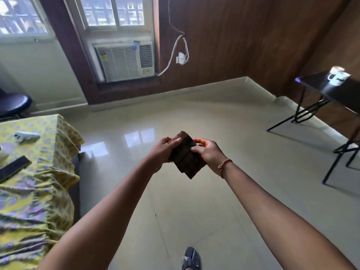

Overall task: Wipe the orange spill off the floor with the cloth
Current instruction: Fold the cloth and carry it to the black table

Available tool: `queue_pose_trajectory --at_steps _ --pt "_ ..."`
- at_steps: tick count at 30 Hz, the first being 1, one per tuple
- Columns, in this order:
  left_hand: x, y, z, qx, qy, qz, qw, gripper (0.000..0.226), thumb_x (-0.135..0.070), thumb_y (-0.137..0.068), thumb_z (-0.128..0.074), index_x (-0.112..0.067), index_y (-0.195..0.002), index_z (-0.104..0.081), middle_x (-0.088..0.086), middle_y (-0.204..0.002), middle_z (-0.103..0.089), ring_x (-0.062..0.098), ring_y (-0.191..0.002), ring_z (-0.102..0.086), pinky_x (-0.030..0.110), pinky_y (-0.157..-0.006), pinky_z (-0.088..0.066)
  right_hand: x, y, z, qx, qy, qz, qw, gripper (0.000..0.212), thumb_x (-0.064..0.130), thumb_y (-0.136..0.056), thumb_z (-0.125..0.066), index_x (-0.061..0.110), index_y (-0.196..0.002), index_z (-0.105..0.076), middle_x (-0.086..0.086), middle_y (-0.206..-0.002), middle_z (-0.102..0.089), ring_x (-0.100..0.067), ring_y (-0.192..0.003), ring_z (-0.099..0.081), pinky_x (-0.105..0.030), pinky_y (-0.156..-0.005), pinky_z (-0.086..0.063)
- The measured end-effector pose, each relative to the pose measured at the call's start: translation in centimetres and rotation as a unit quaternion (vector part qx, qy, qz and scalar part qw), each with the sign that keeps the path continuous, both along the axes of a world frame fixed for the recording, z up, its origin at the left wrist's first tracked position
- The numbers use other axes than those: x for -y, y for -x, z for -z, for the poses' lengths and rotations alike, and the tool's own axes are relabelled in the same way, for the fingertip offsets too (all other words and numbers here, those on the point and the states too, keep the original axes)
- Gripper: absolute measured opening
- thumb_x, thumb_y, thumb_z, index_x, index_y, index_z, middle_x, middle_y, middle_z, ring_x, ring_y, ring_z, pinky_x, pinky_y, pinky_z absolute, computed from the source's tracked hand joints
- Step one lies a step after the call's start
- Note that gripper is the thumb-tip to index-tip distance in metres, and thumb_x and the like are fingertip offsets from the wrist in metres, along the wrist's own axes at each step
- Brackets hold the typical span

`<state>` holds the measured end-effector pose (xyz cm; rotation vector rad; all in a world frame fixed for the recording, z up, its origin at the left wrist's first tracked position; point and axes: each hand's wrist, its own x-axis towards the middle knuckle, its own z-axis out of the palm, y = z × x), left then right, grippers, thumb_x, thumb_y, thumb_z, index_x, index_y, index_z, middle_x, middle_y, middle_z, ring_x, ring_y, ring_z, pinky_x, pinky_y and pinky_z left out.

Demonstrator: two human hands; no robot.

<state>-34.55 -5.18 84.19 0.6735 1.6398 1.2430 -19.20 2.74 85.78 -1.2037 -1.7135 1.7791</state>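
Both hands gripped the folded dark cloth (pixel 187 155) at chest height, well above the floor (pixel 224 133): the left hand (pixel 162 152) pinched its left edge, fingers curled shut on it, and the right hand (pixel 207 152) clamped its right edge the same way. The cloth's long axis ran away from the body, tilted slightly right. No orange spill showed on any visible tile, so which way it lay, and which hand was nearer, could not be told.
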Motion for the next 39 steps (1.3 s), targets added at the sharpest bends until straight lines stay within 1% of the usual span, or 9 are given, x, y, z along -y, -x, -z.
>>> queue_pose_trajectory --at_steps 7,10,13,18,24,28,32,36,39 --pt "0.7 -1.0 -2.6 -0.178 0.014 -0.033 0.983 0.035 -0.043 -0.092 -0.059 -0.008 -0.093 -0.063 0.006 -0.079 -0.061 0.019 -0.066 -0.056 0.030 -0.056 -0.047 1.2 -1.5 -1.5 -0.094 0.055 0.041 0.993 0.007 0.008 -0.090 -0.061 0.009 -0.095 -0.065 -0.010 -0.089 -0.069 -0.020 -0.076 -0.064 -0.029 -0.066 -0.054" --pt "0.2 -2.0 -3.4 -0.094 -0.007 -0.071 0.993 0.031 -0.038 -0.093 -0.059 -0.007 -0.092 -0.060 0.012 -0.088 -0.062 0.024 -0.077 -0.061 0.036 -0.065 -0.055 0.7 -1.7 -1.6 0.003 -0.064 0.042 0.997 0.010 0.015 -0.088 -0.066 0.013 -0.098 -0.065 -0.006 -0.090 -0.066 -0.020 -0.081 -0.063 -0.029 -0.072 -0.053" --pt "-0.4 -2.8 -3.6 0.013 0.003 -0.083 0.996 0.033 -0.033 -0.096 -0.057 -0.001 -0.104 -0.060 0.020 -0.099 -0.063 0.029 -0.087 -0.064 0.045 -0.078 -0.058 0.3 -2.2 -1.7 0.075 -0.198 0.006 0.977 0.045 0.038 -0.081 -0.072 0.020 -0.120 -0.060 0.003 -0.104 -0.066 -0.012 -0.094 -0.063 -0.026 -0.086 -0.051" --pt "-2.6 -4.3 -5.1 0.078 0.002 -0.019 0.997 0.024 -0.025 -0.099 -0.052 -0.004 -0.096 -0.063 0.015 -0.085 -0.061 0.021 -0.070 -0.059 0.029 -0.064 -0.055 -0.5 -3.5 -0.9 0.141 -0.328 -0.129 0.925 0.079 0.057 -0.066 -0.073 0.027 -0.134 -0.046 0.006 -0.119 -0.057 -0.012 -0.108 -0.052 -0.030 -0.091 -0.044" --pt "-5.3 -5.8 -6.9 0.028 -0.026 0.029 0.999 0.028 -0.037 -0.099 -0.050 -0.015 -0.112 -0.061 0.001 -0.100 -0.065 0.015 -0.092 -0.060 0.031 -0.080 -0.042 -5.1 -4.9 -2.0 0.019 -0.178 -0.035 0.983 0.020 0.039 -0.090 -0.059 0.021 -0.091 -0.068 -0.008 -0.083 -0.070 -0.030 -0.078 -0.065 -0.046 -0.076 -0.055" --pt "-6.4 -6.4 -7.0 -0.074 -0.032 -0.045 0.996 0.037 -0.047 -0.094 -0.054 -0.018 -0.115 -0.063 0.004 -0.115 -0.066 0.014 -0.090 -0.057 0.027 -0.072 -0.042 -7.3 -4.6 -2.5 -0.039 -0.100 -0.019 0.994 0.020 0.027 -0.093 -0.056 0.017 -0.080 -0.067 -0.007 -0.083 -0.066 -0.022 -0.081 -0.059 -0.042 -0.076 -0.051" --pt "-6.3 -6.9 -6.2 0.053 -0.026 -0.003 0.998 0.049 -0.060 -0.088 -0.056 -0.020 -0.114 -0.067 -0.001 -0.105 -0.071 0.020 -0.095 -0.069 0.032 -0.079 -0.056 -7.5 -3.8 -2.7 -0.024 -0.143 -0.056 0.988 0.040 0.040 -0.097 -0.050 0.005 -0.087 -0.067 -0.017 -0.084 -0.069 -0.021 -0.079 -0.059 -0.038 -0.075 -0.049" --pt "-5.9 -6.7 -5.2 0.042 -0.078 -0.065 0.994 0.017 -0.019 -0.098 -0.053 -0.013 -0.104 -0.067 0.011 -0.097 -0.070 0.016 -0.077 -0.070 0.027 -0.062 -0.055 -7.7 -3.8 -3.4 -0.040 -0.144 -0.078 0.986 0.045 0.042 -0.097 -0.048 0.007 -0.074 -0.065 -0.002 -0.071 -0.062 -0.014 -0.067 -0.055 -0.031 -0.066 -0.045" --pt "-6.0 -6.4 -5.6 0.101 -0.094 -0.096 0.986 0.022 -0.004 -0.093 -0.050 -0.001 -0.106 -0.067 0.020 -0.095 -0.069 0.026 -0.077 -0.068 0.034 -0.067 -0.057 -7.8 -3.6 -4.4 -0.023 -0.167 -0.050 0.984 0.055 0.052 -0.097 -0.038 0.012 -0.058 -0.042 0.007 -0.051 -0.037 -0.008 -0.047 -0.034 -0.026 -0.050 -0.029"
